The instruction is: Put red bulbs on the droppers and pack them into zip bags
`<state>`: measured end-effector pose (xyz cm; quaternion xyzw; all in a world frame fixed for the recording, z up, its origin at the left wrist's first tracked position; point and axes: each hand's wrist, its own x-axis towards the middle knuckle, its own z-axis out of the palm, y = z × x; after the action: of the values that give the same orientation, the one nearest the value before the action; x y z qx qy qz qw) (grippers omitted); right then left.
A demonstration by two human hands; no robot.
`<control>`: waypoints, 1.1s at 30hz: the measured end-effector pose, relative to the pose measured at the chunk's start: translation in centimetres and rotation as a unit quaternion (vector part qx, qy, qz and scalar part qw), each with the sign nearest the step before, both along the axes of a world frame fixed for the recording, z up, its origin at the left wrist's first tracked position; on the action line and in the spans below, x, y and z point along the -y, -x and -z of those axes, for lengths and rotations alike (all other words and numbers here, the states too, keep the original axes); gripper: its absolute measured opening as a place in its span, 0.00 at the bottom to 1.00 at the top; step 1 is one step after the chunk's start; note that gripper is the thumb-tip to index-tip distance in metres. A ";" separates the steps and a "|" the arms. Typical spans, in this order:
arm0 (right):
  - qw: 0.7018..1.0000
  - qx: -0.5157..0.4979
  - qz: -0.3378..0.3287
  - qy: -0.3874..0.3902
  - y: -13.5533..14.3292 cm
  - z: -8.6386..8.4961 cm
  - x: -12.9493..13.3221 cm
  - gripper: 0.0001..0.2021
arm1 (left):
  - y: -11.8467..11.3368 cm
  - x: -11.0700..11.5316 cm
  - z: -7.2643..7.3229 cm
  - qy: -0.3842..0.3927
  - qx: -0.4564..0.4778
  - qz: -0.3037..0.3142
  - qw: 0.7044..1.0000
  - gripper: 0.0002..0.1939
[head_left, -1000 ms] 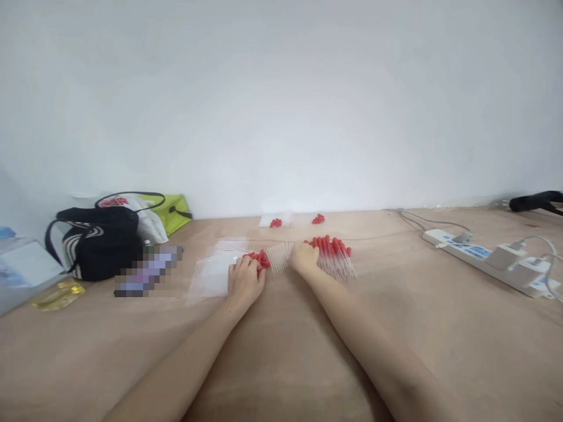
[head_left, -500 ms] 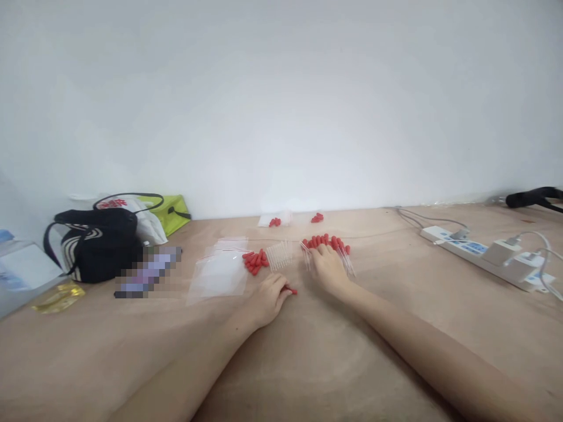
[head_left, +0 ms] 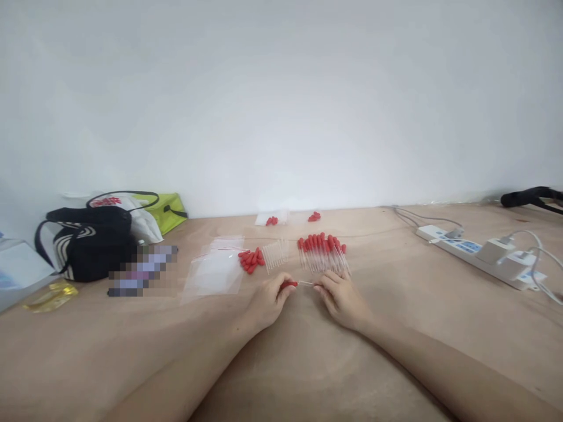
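Note:
My left hand (head_left: pixel 269 300) pinches a red cap (head_left: pixel 289 284), its end pointing right. Facing it, my right hand (head_left: pixel 342 298) grips a thin pale stick (head_left: pixel 305 283), whose tip is at or very near the cap; whether they touch is too small to tell. Behind my right hand lie several red-topped sticks (head_left: pixel 323 249) side by side. Loose red caps (head_left: pixel 251 259) form a pile behind my left hand, and a row of bare pale sticks (head_left: pixel 275 254) lies just right of that pile. Clear plastic bags (head_left: pixel 215 272) are spread at the left.
Further back are two small red clusters (head_left: pixel 271 221) (head_left: pixel 314 217), one on a clear bag. A black bag (head_left: pixel 101 246), a green bag (head_left: pixel 169 212) and a yellow packet (head_left: pixel 51 296) stand or lie left. At right is a white power strip (head_left: pixel 479 258) with cables.
My right hand has moved back toward me from the red-topped sticks and now holds a pale stick against or near the cap. My left hand still pinches the cap. The view has shifted slightly.

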<state>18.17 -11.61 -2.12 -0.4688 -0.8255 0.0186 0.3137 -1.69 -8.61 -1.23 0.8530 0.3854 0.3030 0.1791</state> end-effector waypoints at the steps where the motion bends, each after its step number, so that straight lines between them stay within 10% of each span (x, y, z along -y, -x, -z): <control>1: 1.000 0.005 -0.001 0.000 0.1 0.1 0.0 0.12 | 0.0 0.1 0.0 0.005 0.001 0.001 1.000 0.04; 33: 0.994 0.093 -0.033 -0.044 0.1 -0.5 0.0 0.10 | 0.1 0.7 -0.4 -0.032 -0.053 0.057 0.996 0.08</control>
<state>18.05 -11.65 -1.66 -0.4271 -0.8659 -0.0511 0.2551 -1.81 -9.35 -0.81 0.8936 0.3355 0.2591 0.1479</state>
